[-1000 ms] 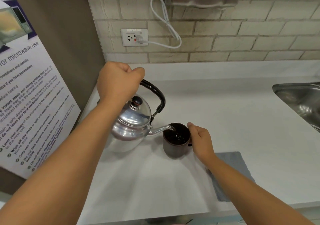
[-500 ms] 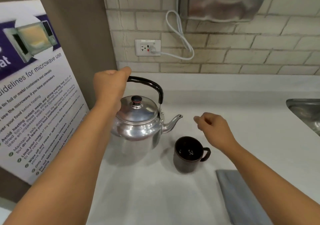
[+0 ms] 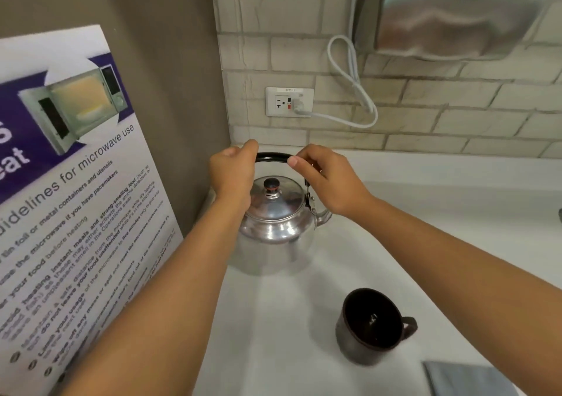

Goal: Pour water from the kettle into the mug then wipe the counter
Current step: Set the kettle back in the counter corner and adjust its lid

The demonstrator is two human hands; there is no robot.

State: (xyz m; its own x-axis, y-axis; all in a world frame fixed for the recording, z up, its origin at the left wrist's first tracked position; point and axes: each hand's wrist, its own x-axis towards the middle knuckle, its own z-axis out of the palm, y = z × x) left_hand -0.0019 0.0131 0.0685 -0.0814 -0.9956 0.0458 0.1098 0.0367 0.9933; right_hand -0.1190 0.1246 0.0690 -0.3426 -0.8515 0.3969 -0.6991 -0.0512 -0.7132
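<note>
Silver kettle [image 3: 273, 228] with black handle [image 3: 271, 157], dark brown mug [image 3: 369, 325], grey cloth [image 3: 465, 379], white counter [image 3: 456, 213]

A pale brick-tile wall [image 3: 425, 115] runs behind the white tabletop [image 3: 441, 219]. A white outlet [image 3: 289, 102] on it takes a white looped cord [image 3: 349, 70]. A steel dispenser [image 3: 465, 15] hangs top right. At left, a grey-brown panel [image 3: 170, 61] carries a microwave-use poster [image 3: 70, 201].

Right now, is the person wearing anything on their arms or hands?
No. Both forearms are bare as far as the picture shows, with no sleeves. The left hand and right hand show no gloves, rings, watch or bracelets. The fingernails look short and plain.
</note>
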